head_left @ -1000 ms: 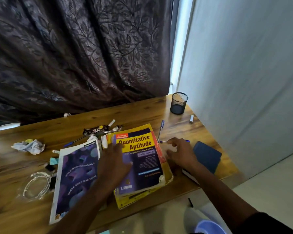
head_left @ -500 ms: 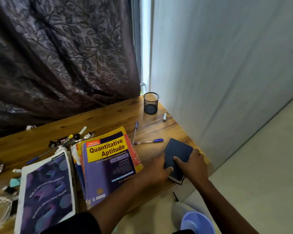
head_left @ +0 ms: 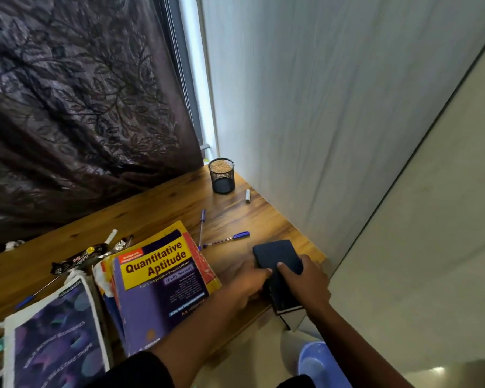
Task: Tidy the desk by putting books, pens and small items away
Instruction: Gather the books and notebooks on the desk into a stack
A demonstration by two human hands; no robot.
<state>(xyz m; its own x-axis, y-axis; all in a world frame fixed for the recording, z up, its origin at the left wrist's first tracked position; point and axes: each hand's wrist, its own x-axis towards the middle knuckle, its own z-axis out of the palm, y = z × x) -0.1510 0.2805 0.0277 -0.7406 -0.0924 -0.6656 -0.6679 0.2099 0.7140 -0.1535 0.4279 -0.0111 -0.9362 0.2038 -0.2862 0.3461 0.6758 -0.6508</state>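
Note:
A small dark blue book lies at the desk's right front corner, partly past the edge. My left hand grips its left side and my right hand grips its right side, fingers on the cover. To the left lies a yellow and purple "Quantitative Aptitude" book on another yellow book, and a purple spiral notebook sits further left. Two blue pens lie behind the books. A black mesh pen holder stands at the far right corner, with a small white marker beside it.
The wooden desk meets a dark patterned curtain at the back and a white wall on the right. Wrappers and another blue pen lie at the left. A blue bin stands on the floor below.
My left hand left the Quantitative Aptitude book and both hands moved right onto the dark blue book, closing on its sides. The view has swung to the right.

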